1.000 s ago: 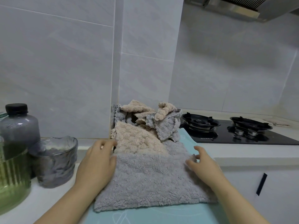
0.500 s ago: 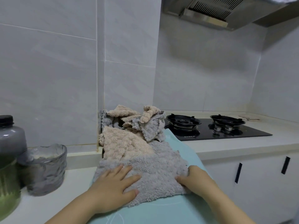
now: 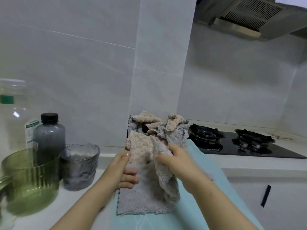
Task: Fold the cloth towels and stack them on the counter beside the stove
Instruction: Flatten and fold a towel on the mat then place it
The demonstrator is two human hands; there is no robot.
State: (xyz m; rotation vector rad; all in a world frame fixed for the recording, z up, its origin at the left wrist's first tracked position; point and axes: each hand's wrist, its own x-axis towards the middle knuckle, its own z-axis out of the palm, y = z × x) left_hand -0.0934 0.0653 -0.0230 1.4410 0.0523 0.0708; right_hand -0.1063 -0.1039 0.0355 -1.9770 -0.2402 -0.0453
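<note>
A mat [image 3: 207, 180] is spread on the counter [image 3: 66, 205], and a flat towel [image 3: 141, 201] is laid on it. The left hand [image 3: 121, 170] is placed on the towel's left edge; the towel's right part is held up by the right hand [image 3: 176, 161]. Behind the towel, a towel pile [image 3: 157, 128] is heaped in the wall corner. The stove [image 3: 240, 146] is set to the right of the pile, under the hood [image 3: 249, 19]. Left of the mat a tumbler [image 3: 79, 166] is stood, a bottle [image 3: 49, 138] behind it, a bowl [image 3: 29, 180] further left

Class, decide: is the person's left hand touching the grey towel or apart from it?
Touching. The head view shows the left hand with its fingers lying on the grey towel near its left edge, no gap.
</note>
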